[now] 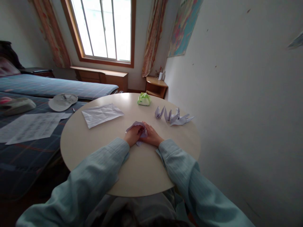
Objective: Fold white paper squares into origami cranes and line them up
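Observation:
A pale lilac sheet of paper (144, 133), partly folded, is between my two hands just above the middle of the round table. My left hand (133, 133) is closed on its left side, fingers curled inward. From the right, my right hand (150, 135) grips the same paper with its fingers bent over the edge. Much of the paper is hidden by the hands, so its exact folds cannot be made out. Several folded paper cranes (180, 119) stand at the table's right, and a creased flat sheet (102, 114) lies at the left.
The round cream table (142, 176) sits close to a white wall (248, 110) on the right. A green tissue pack (144, 99) stands at its far edge. On the left, a bed (47, 151) holds a white cap (62, 102) and printed sheets (30, 127).

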The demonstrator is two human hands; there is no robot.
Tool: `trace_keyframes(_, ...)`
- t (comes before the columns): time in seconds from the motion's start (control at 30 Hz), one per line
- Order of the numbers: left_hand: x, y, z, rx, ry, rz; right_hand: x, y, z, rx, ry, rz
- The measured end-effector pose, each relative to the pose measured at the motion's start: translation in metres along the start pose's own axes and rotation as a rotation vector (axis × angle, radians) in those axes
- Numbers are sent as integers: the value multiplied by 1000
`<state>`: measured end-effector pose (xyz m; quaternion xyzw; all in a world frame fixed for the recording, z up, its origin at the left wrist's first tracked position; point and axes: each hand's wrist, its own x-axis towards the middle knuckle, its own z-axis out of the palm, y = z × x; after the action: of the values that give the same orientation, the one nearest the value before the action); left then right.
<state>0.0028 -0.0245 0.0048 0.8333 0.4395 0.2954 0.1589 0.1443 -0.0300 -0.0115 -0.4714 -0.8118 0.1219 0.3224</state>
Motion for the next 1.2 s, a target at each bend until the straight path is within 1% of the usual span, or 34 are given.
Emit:
trace_keyframes(0.07, 0, 0, -1, 43, -6, -10, 0, -1, -1, 6, -17, 9)
trace_keyframes(0.17, 0, 1, -1, 29, 5, -16, 0, -4, -3, 11, -33, 30)
trace_keyframes(0.27, 0, 0, 1, 10, 35, -23, 0, -6, -3, 13, -30, 35)
trace_keyframes(0.37, 1, -3, 2, 48, 46, -58, 0, -5, -3, 17, -20, 26)
trace_keyframes(0.47, 1, -5, 2, 96, 26, -69, 0, -3, -4, 38, -13, -1)
trace_keyframes(0.6, 1, -4, -1, 107, -5, -57, 1, -4, -9, 37, 28, -9)
trace_keyframes(0.8, 2, -4, -1, 48, 20, -124, 3, -6, -13, 54, 80, 19)
trace_keyframes(0.9, 3, -6, 0, 11, 5, -141, 3, -7, -13, 75, 86, 21)
trace_keyframes(1.07, 2, -6, 1, -77, -32, -81, 0, -9, -14, 147, 76, 43)
trace_keyframes(1.2, 2, -5, 2, -77, -11, -83, 0, -7, -12, 214, 58, 55)
